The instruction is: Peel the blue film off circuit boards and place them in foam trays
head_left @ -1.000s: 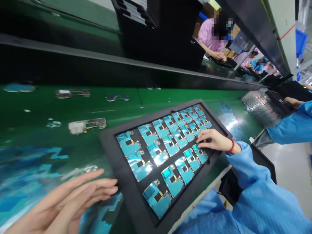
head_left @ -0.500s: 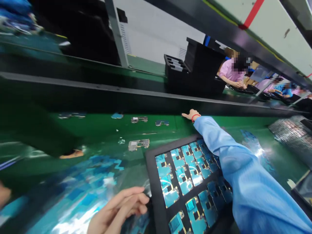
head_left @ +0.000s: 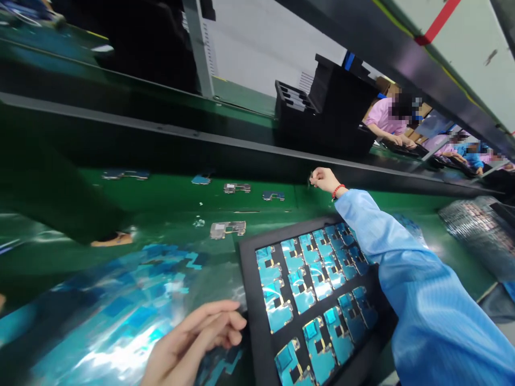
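My right hand is at the foot of the dark ledge, beyond the tray. Its fingers pinch a small circuit board, seen nearly edge-on and partly hidden. Beside the left rim of a black foam tray, my left hand hovers with loosely bent fingers and nothing visible in it. Rows of circuit boards covered in blue film fill the tray's slots; my right sleeve covers its far right corner.
Loose circuit boards lie on the green bench. Blue film-covered pieces spread across the left. Another person's hand rests nearby. Bagged items sit at right. A black box stands behind the ledge.
My right hand has closed its fingers on the small board and lifted it slightly. The left hand stays near the tray's edge. The whole view has shifted a little.
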The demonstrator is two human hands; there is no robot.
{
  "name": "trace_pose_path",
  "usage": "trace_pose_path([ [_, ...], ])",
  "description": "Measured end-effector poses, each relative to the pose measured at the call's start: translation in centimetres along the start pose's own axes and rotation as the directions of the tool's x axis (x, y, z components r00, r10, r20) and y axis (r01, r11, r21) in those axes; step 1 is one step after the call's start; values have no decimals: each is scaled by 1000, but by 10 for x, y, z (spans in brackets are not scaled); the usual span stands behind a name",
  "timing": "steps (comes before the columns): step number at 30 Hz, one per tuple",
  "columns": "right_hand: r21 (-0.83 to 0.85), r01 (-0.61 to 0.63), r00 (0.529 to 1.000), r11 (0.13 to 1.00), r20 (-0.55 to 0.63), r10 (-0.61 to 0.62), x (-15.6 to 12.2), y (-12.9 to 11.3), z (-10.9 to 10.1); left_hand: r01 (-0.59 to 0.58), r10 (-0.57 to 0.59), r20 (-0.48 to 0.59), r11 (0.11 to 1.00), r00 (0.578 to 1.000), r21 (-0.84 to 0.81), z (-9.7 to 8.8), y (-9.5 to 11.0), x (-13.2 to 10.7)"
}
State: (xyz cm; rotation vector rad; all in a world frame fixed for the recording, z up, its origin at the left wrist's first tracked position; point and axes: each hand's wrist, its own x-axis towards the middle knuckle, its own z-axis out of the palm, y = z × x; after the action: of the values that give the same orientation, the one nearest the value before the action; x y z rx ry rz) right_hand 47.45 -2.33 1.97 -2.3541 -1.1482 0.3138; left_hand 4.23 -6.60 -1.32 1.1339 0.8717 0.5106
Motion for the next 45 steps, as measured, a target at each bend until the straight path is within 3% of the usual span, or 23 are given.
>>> trace_pose_path([
  [4, -55, 4, 999, 998, 40, -2, -15, 13, -13, 41, -41, -20, 999, 999, 9, 8, 11, 1],
  [7, -90, 28, 992, 996, 126, -16, -18, 13, -8, 57, -57, -32, 998, 998, -3, 16, 24, 0],
  [9, -103, 108, 976, 989, 202, -86, -22, 7, 0, 53, -53, -47, 999, 997, -6, 17, 28, -1],
  [14, -159, 403, 875, 901, 356, -329, -44, -13, 21, 35, -36, -51, 999, 998, -15, 13, 25, 0],
  [18, -253, 547, 805, 798, 422, -418, -53, -18, 26, 16, -16, 8, 1000, 1000, 8, 12, 22, 1],
  [22, -326, 584, 788, 743, 447, -423, -48, -15, 23, 8, -8, -6, 1000, 1000, 5, 14, 23, -1],
  [28, -352, 672, 714, 652, 541, -444, -51, -6, 11, -9, 9, -13, 1000, 1000, 11, 16, 27, -3],
  [36, -483, 706, 699, 518, 591, -402, -43, 2, 4, -24, 24, -12, 1000, 1000, 6, 15, 22, -1],
  [45, -500, 768, 635, 399, 672, -381, -33, 3, -3, -40, 40, -17, 999, 999, 11, 16, 26, 0],
])
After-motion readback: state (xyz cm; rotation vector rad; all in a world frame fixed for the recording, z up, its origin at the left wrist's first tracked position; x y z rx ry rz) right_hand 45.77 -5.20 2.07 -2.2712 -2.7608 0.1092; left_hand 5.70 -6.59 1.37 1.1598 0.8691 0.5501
